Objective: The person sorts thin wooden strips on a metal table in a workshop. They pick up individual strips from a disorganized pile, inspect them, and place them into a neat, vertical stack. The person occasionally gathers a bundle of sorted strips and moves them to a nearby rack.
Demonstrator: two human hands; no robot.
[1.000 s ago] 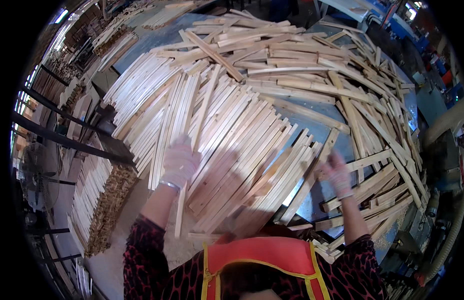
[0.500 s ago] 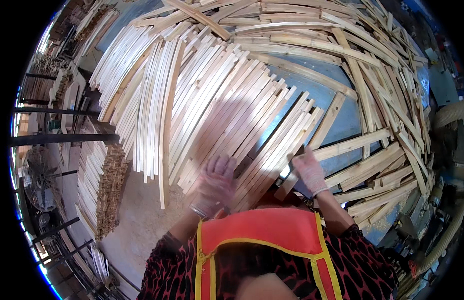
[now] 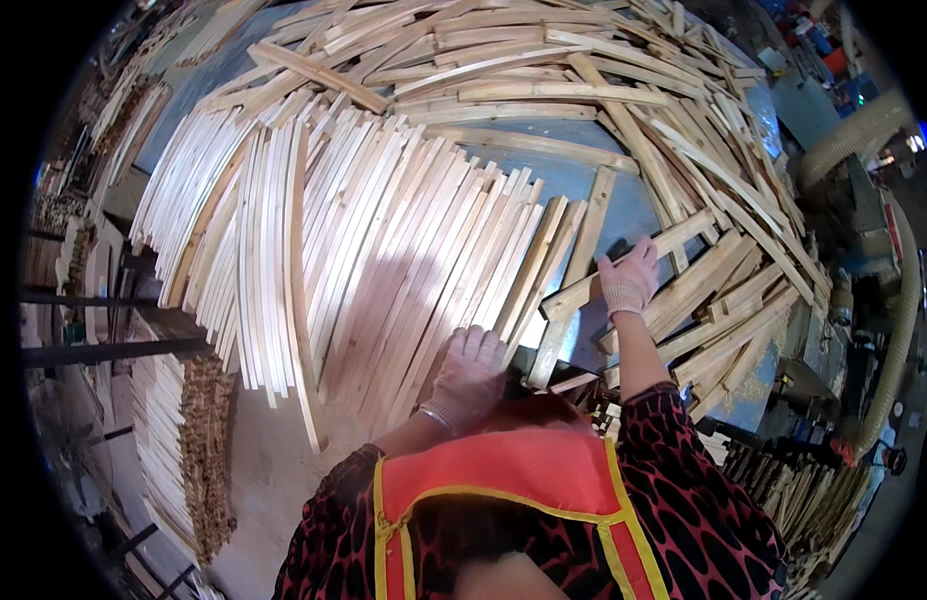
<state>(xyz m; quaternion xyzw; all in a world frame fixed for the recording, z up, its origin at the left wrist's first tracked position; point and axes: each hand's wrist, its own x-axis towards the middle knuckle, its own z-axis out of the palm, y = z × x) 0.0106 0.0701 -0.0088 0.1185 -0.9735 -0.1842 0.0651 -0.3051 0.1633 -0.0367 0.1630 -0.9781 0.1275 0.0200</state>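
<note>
My right hand [image 3: 630, 277], in a pale knitted glove, grips a wooden strip [image 3: 574, 298] that lies slantwise, its near end pointing left toward the row. Gloved as well, my left hand [image 3: 468, 375] rests with its fingers laid over the near ends of the light wooden strips [image 3: 404, 270]. Those strips lie side by side in a wide, slanting row on my left. Two browner strips [image 3: 537, 262] lie along the row's right edge. Another strip [image 3: 591, 225] stretches away beneath the one in my right hand.
Loose wooden strips [image 3: 544, 92] heap across the far side and right of the blue tabletop [image 3: 544, 145]. Stacked strips [image 3: 206, 450] stand at lower left, beside dark metal bars [image 3: 114, 352]. A ribbed hose [image 3: 899, 350] and machinery are at far right.
My right hand has moved forward, away from the row's near right end, and now grips a strip. The right-hand strips lie closer against the row. My view has shifted.
</note>
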